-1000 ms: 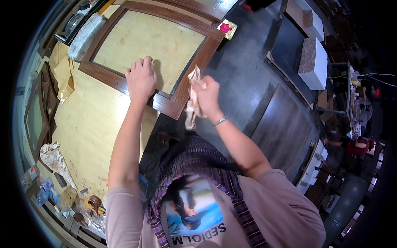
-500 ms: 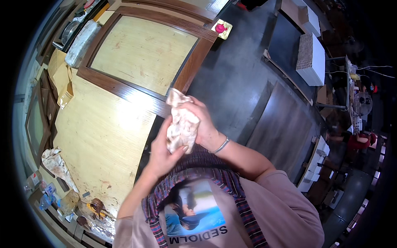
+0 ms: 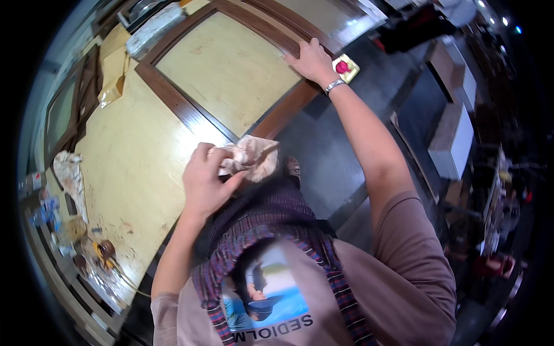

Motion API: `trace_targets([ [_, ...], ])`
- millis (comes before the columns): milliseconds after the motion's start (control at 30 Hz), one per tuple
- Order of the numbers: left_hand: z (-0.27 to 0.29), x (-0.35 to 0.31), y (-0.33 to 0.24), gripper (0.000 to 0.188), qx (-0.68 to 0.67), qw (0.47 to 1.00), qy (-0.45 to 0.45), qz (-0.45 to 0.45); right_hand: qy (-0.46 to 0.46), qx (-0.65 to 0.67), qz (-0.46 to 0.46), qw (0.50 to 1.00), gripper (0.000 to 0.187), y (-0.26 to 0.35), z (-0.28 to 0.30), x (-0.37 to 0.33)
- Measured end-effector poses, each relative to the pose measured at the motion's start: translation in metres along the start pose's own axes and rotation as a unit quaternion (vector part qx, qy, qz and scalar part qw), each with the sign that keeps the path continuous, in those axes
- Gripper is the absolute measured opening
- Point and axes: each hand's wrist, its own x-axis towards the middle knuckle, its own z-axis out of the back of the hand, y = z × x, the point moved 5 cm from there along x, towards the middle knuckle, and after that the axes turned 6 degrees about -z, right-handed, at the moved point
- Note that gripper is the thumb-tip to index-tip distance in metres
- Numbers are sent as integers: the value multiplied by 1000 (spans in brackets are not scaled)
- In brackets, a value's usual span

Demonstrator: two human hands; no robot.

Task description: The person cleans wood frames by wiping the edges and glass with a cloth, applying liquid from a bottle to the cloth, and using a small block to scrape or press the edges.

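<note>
Firstly, left hand (image 3: pixel 203 180): partly curled, holding crumpled stained cloth (image 3: pixel 261 157) at near corner of brown wooden frame (image 3: pixel 284 112); contact unclear. Right hand (image 3: pixel 314 61): fingers partly spread on frame's far right corner; grip cannot be told. Frame: flat on bench (image 3: pixel 130 167).

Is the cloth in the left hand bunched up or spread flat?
Bunched up: the stained, pale cloth shows creases and folds, its loose end sticking out beyond the left hand.
</note>
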Motion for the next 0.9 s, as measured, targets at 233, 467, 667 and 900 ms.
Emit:
trace_targets([
  [233,-135,117,-57,27,113,988,-90,-61,-79,-12,172,982,44,9,-30,33],
  [467,-94,25,-48,30,211,968,-57,124,-5,57,159,986,47,-8,-36,40],
  [667,-161,129,-69,27,170,982,-64,48,29,90,168,981,45,-5,-40,46],
  [900,-121,59,-54,29,219,952,-109,181,11,65,175,982,45,-7,-44,43],
])
